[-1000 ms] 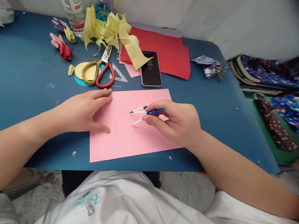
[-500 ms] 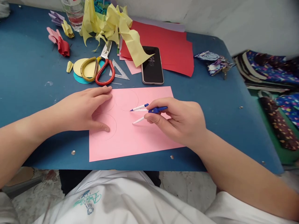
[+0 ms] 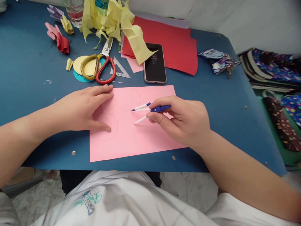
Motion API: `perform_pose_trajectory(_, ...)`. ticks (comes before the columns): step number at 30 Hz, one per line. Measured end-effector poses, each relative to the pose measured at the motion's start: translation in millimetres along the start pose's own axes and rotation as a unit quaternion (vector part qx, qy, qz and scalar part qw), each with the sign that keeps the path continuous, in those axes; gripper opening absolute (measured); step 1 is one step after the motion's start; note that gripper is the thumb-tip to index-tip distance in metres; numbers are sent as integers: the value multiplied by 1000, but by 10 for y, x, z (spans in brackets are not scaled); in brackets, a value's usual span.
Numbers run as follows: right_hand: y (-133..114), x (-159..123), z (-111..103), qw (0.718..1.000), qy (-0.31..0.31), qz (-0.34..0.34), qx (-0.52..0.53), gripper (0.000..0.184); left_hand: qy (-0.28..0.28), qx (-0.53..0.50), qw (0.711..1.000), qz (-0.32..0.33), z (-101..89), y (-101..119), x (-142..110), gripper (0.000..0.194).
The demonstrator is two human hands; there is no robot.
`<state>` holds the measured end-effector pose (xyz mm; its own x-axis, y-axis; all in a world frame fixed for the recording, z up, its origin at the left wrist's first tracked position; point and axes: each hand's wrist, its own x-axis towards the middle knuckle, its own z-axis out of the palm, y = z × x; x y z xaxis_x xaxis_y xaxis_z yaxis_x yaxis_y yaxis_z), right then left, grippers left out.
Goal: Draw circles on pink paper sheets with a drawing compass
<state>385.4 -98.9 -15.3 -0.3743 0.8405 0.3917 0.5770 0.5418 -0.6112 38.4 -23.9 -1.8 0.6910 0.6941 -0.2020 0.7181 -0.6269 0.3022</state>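
A sheet of pink paper (image 3: 127,141) lies on the blue table in front of me, with several thin pencil circles drawn on its left and upper parts. Across its left edge my left hand (image 3: 83,108) rests flat, fingers spread, partly covering two circles. Between the thumb and fingers of my right hand (image 3: 182,121) is a blue and white drawing compass (image 3: 157,109). Its legs are spread and point left; the upper tip is at the edge of the upper circle, the lower one over bare paper. Whether both tips touch the paper I cannot tell.
Beyond the sheet lie scissors (image 3: 105,70), a set square (image 3: 121,69), a phone (image 3: 155,64) and red paper (image 3: 178,47). Crumpled yellow paper (image 3: 136,40), rolled paper pieces (image 3: 61,44) and a clear container (image 3: 74,12) stand farther back. Keys (image 3: 224,64) lie at the right.
The view has shifted slightly. Both hands and the compass keep practically the same place on the pink paper.
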Motion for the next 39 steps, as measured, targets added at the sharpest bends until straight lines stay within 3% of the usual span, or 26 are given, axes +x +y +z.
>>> perform_pose_trajectory(10, 22, -22, -1, 1000, -2, 24, -17, 23, 0, -7, 1000, 0, 2, 0, 0, 121)
perform_pose_trajectory(23, 30, 4, 10, 1000, -2, 18, 13, 17, -11, -7, 1000, 2, -29, -9, 7, 119)
perform_pose_trajectory(28, 23, 2, 5, 1000, -4, 17, 23, 24, -14, -8, 1000, 0, -42, -3, 11, 120)
perform_pose_trajectory(30, 19, 17, 4, 999, -3, -3, 36, 25, -13, -8, 1000, 3, -41, -5, 11, 121)
perform_pose_trajectory(35, 72, 82, 38, 988, 25, -141, 57, 24, -5, 3, 1000, 7, -14, -15, 4, 118)
perform_pose_trajectory(39, 86, 106, 96, 982, 21, -178, 55, 18, 7, 2, 1000, 11, 17, -27, -3, 117)
